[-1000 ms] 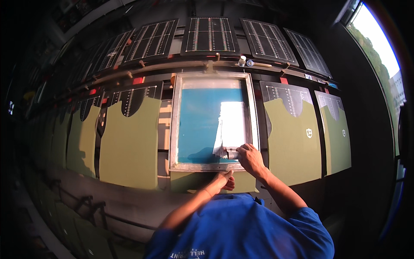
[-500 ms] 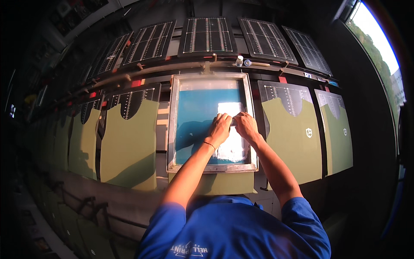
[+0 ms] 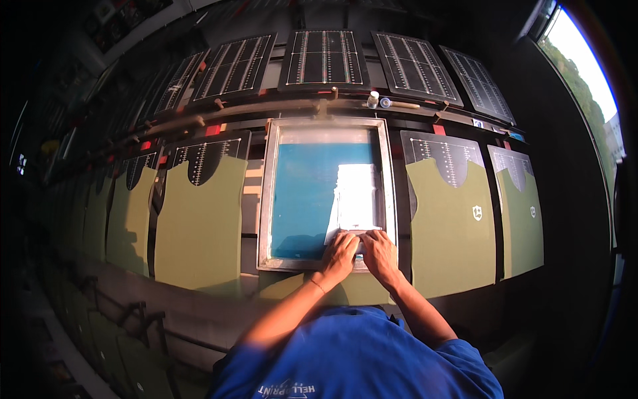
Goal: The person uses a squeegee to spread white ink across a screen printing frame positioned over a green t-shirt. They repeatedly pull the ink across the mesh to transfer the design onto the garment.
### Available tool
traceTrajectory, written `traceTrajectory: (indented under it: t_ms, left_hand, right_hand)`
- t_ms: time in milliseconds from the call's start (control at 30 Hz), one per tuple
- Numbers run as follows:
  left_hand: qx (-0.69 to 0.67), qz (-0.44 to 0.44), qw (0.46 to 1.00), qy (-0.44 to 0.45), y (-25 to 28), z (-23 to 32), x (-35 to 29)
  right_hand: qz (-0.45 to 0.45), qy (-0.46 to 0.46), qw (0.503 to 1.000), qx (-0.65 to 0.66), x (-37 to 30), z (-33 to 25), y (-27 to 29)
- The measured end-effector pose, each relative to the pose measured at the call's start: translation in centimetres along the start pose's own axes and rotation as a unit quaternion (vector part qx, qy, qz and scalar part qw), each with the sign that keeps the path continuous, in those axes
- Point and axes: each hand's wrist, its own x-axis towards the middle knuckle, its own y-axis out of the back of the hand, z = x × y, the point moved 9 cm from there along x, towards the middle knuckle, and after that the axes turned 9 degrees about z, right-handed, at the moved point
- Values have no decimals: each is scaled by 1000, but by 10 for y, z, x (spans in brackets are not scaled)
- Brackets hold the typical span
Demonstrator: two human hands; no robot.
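A screen-printing frame (image 3: 264,206) with a metal rim and blue mesh (image 3: 302,193) lies in front of me. White ink (image 3: 357,189) covers a patch on the right of the mesh. At the near end of that patch, my left hand (image 3: 341,255) and my right hand (image 3: 379,253) are closed side by side on a squeegee (image 3: 359,231). Most of the squeegee is hidden by my fingers, and its edge meets the mesh. An olive-green shirt (image 3: 359,287) sticks out from beneath the frame's near side.
Olive shirts lie on black boards to the left (image 3: 199,233) and right (image 3: 452,233); those on the right bear a white emblem. Beyond the frame runs a rail with a small white bottle (image 3: 373,100) and a wooden-handled tool (image 3: 402,104). Gridded black boards (image 3: 323,60) stand farther back.
Both hands have drawn the squeegee toward me, from the middle of the mesh to its near end. The white patch behind it is uncovered now.
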Motion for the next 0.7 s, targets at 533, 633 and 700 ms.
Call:
traceTrajectory:
  t_ms: [533,633,700]
  left_hand:
    - [-3,7,1000,21,26,20,0]
    - [11,-6,1000,9,23,32,-34]
    - [30,-25,999,-11,18,30,-44]
  right_hand:
    - [-66,32,997,17,0,-22,24]
    - [-59,9,998,5,-41,-26,14]
    - [-36,5,999,1,-48,-28,10]
